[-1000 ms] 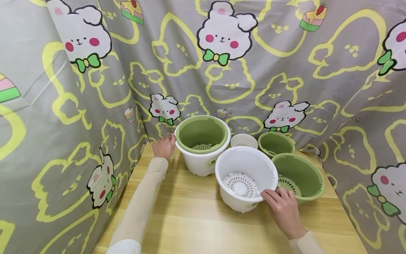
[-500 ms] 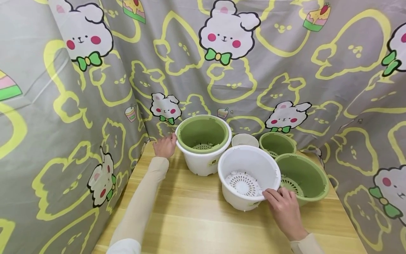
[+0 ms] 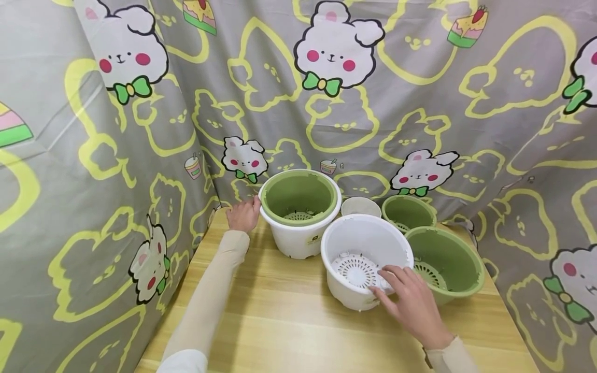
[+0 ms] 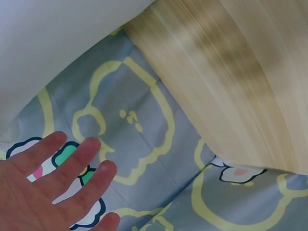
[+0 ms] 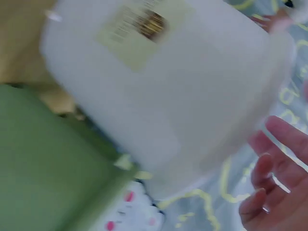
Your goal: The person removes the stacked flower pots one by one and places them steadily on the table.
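At the left of the head view, my left hand (image 3: 243,215) rests against the outer left side of a white plastic pot (image 3: 291,241), near its rim. A green pot (image 3: 298,192) is nested inside that one. The left wrist view shows the left fingers (image 4: 86,156) spread and extended below the pot's white wall. My right hand (image 3: 412,305) is over the near right rim of a second white pot (image 3: 342,285), which has a slotted bottom. Its fingers are loosely bent and do not grip the rim in the right wrist view, which is blurred.
Behind the front white pot stands a small white pot (image 3: 361,206). To the right are a smaller green pot (image 3: 406,211) and a larger green pot (image 3: 454,264). All stand on a wooden table (image 3: 280,321). A patterned curtain (image 3: 266,77) encloses the back and sides.
The front white pot has shifted slightly right within the view. My right hand has let go of its rim and moved up and left over it. The left hand stays in place.
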`<state>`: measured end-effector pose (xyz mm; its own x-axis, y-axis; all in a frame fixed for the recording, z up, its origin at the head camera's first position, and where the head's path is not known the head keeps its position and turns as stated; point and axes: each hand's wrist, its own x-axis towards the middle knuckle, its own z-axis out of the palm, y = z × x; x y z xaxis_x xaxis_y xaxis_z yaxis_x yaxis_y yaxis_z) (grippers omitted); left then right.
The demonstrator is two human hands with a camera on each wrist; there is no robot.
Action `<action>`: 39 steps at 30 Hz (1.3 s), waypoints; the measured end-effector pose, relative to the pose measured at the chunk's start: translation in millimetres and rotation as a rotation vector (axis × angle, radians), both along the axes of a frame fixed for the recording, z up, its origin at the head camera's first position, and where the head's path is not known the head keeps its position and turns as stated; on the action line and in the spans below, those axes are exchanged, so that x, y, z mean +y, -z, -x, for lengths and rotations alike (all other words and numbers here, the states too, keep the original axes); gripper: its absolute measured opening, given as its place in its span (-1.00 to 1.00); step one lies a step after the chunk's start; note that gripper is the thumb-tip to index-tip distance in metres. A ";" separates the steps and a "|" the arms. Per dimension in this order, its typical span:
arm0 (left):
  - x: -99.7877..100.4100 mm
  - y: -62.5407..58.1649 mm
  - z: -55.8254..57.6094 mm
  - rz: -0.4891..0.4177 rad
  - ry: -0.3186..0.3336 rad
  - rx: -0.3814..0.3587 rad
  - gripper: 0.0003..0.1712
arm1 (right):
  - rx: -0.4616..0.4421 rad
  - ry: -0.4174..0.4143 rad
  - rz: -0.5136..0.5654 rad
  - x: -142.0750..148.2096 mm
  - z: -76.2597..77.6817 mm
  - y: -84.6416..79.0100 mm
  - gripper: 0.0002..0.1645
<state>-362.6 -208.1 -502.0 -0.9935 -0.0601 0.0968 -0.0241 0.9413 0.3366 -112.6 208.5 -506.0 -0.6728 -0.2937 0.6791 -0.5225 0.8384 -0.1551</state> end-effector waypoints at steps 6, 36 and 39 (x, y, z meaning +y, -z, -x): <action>-2.1 -4.3 -2.1 0.060 0.001 0.012 -0.14 | -0.063 -0.034 -0.010 -18.2 25.5 -38.7 -0.65; 7.1 -5.2 3.5 0.108 0.031 0.027 -0.19 | -0.432 -0.179 -0.334 -152.7 172.0 -75.9 -0.70; 8.9 -4.1 4.9 0.105 0.025 0.016 -0.20 | -0.450 -0.174 -0.350 -155.1 179.0 -73.4 -0.62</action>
<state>-367.5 -199.3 -497.9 -0.9929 -0.0240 0.1169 0.0044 0.9716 0.2367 -291.5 53.4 -432.6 -0.7938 -0.5804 0.1816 -0.6039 0.7875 -0.1231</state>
